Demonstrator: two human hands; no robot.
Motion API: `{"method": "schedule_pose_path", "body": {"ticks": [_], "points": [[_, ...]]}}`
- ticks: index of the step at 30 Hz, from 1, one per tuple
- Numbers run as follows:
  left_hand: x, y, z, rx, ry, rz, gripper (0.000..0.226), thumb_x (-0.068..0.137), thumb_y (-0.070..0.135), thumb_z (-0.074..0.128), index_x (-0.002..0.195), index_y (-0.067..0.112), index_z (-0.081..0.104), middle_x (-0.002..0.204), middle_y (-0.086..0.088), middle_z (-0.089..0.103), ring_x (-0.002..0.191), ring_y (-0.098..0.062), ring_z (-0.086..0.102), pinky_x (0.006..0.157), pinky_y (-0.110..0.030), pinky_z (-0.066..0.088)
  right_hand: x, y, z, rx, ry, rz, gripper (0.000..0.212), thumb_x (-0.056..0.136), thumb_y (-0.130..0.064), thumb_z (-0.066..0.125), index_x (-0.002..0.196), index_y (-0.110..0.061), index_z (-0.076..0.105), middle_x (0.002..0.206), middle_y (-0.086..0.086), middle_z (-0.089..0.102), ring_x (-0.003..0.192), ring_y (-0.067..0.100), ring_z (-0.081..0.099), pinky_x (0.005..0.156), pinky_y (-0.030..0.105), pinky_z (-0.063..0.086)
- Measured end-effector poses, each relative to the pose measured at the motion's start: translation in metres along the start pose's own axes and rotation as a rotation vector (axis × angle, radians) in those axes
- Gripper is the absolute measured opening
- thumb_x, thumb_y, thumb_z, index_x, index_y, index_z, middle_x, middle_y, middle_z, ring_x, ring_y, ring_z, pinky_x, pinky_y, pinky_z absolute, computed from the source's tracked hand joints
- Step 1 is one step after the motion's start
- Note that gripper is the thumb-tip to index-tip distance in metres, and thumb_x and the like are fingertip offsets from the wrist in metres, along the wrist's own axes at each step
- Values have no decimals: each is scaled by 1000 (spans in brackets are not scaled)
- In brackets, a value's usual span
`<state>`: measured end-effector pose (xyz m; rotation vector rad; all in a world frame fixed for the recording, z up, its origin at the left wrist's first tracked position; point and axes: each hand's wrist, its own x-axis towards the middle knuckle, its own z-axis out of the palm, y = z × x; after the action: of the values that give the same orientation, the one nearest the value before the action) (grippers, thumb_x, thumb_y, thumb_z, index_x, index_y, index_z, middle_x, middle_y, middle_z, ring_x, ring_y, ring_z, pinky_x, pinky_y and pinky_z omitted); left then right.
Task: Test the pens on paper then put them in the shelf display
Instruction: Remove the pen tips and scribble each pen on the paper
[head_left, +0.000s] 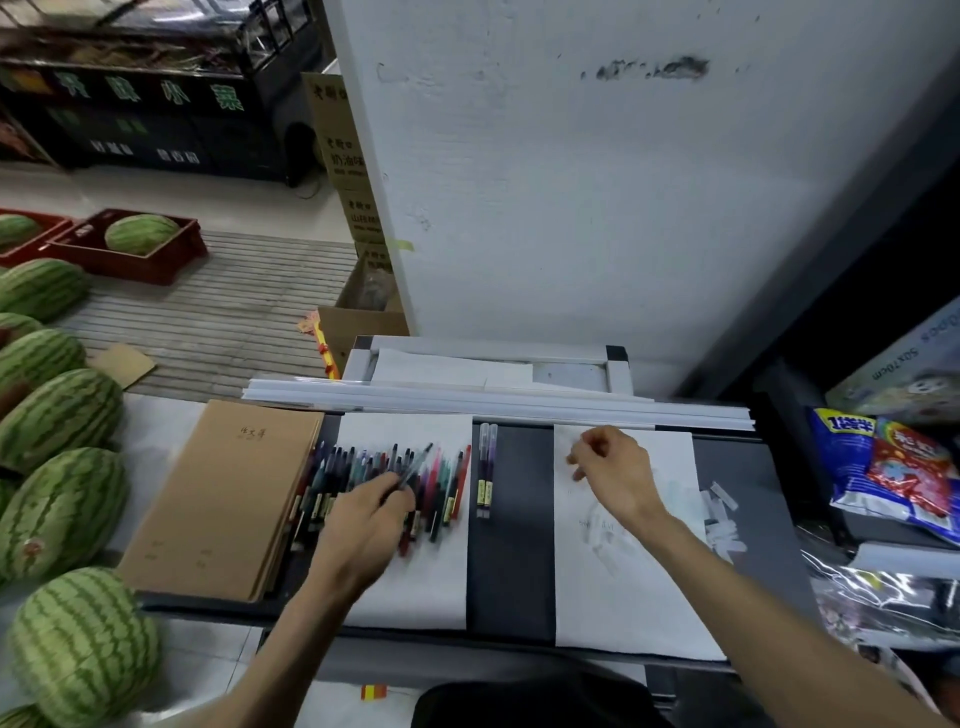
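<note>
Multicoloured plastic pens (363, 467) lie side by side in a fanned row across the far half of a white paper sheet (415, 587) on the dark grey counter (511, 545). Laid flat and roughly parallel, each barrel can be lifted singly without disturbing its neighbours.

The left hand (363, 519) reaches over the row from the near side of that sheet. Thumb and fingertips pinch one clear-barrelled pen (418, 462), held at a slant above the row with its far end raised. In my judgement this is the next pen chosen for testing.

Two purple pens (487, 467) lie parallel on bare counter just right of the sheet, apart from the row. They are probably set aside on purpose, though this cannot be confirmed.

A second white sheet (623, 587), farther right of the first, bears faint scribble marks and evidently serves as the test surface. The right hand (618, 478) hovers over its far half with fingers curled inward. Whether they hold anything small cannot be determined.

Small white tabs (722, 519) lie beyond that, farther right again. A stack of brown kraft notebooks (223, 493) sits just left of the first sheet. Long white strips (498, 408) run just behind it. Striped green watermelons (62, 415) are well to its left, and coloured snack bags (883, 467) well to its right. The shelf display cannot be identified with certainty.
</note>
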<state>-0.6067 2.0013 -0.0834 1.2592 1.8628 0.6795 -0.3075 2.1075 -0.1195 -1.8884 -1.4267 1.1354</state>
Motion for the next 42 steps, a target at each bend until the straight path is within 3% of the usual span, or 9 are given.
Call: {"method": "schedule_pose_path", "body": {"ticks": [5,10,16,21,26,33,35,39,42], "points": [[-24,32,12,-8,-165,212,33,104,63,40,106,39,62,82,6,68,64,-8,57,62,-26,47,-67,-30,-14,485,-298,-140,15,95,-25,76,99,-11,77,75,12,70,61,23,60,58,29,46],[-41,62,10,15,-247,414,41,103,70,39,111,42,68,71,-8,53,59,-28,45,55,-40,35,-96,-45,-32,659,-461,-239,21,98,-17,69,109,-2,77,64,7,49,60,21,38,57,29,31],[-48,83,1,60,-240,466,34,105,65,40,109,46,67,71,-5,55,60,-25,49,58,-48,42,-99,-58,-54,695,-443,-280,22,97,-19,69,104,0,78,64,12,39,61,25,29,59,36,22],[-49,84,1,57,-221,440,34,103,68,38,107,48,65,74,-5,59,66,-28,56,65,-53,49,-101,-61,-62,668,-441,-243,24,92,-16,69,109,-4,79,75,13,65,62,22,51,58,24,40],[-49,78,4,18,-198,402,37,101,75,37,112,55,66,77,-6,63,71,-33,60,67,-55,52,-100,-54,-55,678,-380,-88,22,97,-10,63,108,-11,82,80,12,64,71,23,55,71,31,46],[-52,72,10,-7,-185,380,38,102,72,39,113,52,69,67,-5,52,54,-21,44,53,-40,34,-109,-61,-39,692,-471,24,29,105,-34,53,99,-6,55,84,19,73,62,29,61,60,28,44],[-54,71,11,4,-189,393,36,104,67,40,112,47,69,62,-1,46,52,-15,39,51,-32,29,-112,-62,-34,715,-464,-1,22,107,-31,53,96,-11,57,97,19,75,71,31,64,63,28,42],[-55,69,11,-3,-195,386,37,105,67,40,113,47,70,61,-3,41,51,-12,34,51,-28,24,-113,-68,-31,867,-344,-30,16,92,-26,72,89,-10,71,88,16,46,73,27,31,68,32,30],[-55,68,11,3,-186,381,37,104,68,40,112,48,70,63,-6,44,52,-14,35,51,-35,26,-114,-69,-33,895,-322,-62,25,86,-22,76,92,2,73,77,15,52,69,21,42,65,28,37]]}}
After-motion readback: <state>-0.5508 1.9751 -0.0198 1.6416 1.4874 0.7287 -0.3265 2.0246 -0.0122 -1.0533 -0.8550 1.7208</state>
